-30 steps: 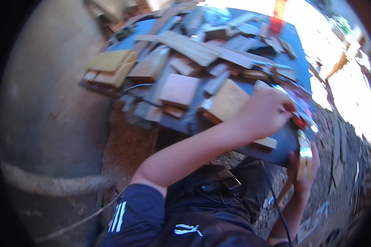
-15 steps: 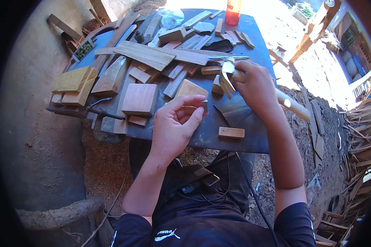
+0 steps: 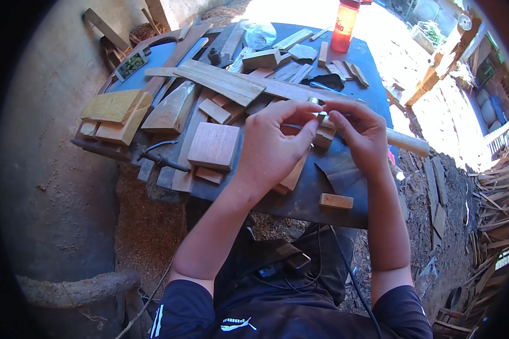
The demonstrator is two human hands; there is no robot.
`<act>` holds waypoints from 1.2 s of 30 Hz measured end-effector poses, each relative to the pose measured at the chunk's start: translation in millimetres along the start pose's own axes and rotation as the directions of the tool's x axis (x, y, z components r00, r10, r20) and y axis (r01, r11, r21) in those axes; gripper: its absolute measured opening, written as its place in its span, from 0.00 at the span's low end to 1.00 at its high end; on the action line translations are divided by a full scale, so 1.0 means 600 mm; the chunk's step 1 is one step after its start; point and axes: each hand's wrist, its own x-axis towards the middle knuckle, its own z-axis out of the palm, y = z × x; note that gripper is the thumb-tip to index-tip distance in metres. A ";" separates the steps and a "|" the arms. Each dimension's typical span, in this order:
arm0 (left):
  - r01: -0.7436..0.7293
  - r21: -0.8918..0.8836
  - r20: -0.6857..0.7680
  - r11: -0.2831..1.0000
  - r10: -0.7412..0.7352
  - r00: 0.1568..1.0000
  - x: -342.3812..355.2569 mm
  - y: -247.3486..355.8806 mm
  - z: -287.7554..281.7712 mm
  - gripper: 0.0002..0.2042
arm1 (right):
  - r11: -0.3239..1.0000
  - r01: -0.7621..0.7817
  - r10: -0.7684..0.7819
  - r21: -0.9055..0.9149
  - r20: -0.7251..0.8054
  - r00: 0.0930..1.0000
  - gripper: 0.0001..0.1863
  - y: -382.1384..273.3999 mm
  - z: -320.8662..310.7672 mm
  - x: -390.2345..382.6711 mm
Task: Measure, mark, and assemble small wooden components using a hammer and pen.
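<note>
Your left hand [image 3: 277, 135] pinches a small piece [image 3: 322, 118], not yet set down, what your right hand [image 3: 363, 133] grips I cannot tell, and a wooden block [image 3: 336, 201] lies loose by the table's near edge.

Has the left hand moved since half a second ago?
Yes: judged against the square pinkish wood block, the left hand has moved forward, away from the body, and rightward.

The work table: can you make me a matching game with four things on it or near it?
Things:
1. bottle
2. plastic bag
3. table
4. round handle

Looks:
A. see-through and crumpled
B. pale, sticking out past the right hand
C. red, standing upright
D. blue, with wood pieces all over it

Right pairs: 1-C, 2-A, 3-D, 4-B
</note>
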 end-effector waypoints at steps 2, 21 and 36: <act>-0.018 -0.028 -0.011 0.999 0.018 1.000 0.007 -0.016 0.008 0.11 | 0.964 -0.090 0.090 0.252 0.010 0.996 0.16 -0.005 -0.002 -0.006; 0.015 0.028 -0.069 1.000 -0.013 0.997 -0.001 -0.043 0.009 0.09 | 0.967 -0.219 0.213 0.130 0.059 0.975 0.10 -0.001 0.025 -0.013; -0.214 0.085 0.013 0.973 0.214 0.977 0.013 -0.043 0.007 0.10 | 0.958 -0.228 0.227 0.172 0.023 0.974 0.07 -0.007 0.015 -0.013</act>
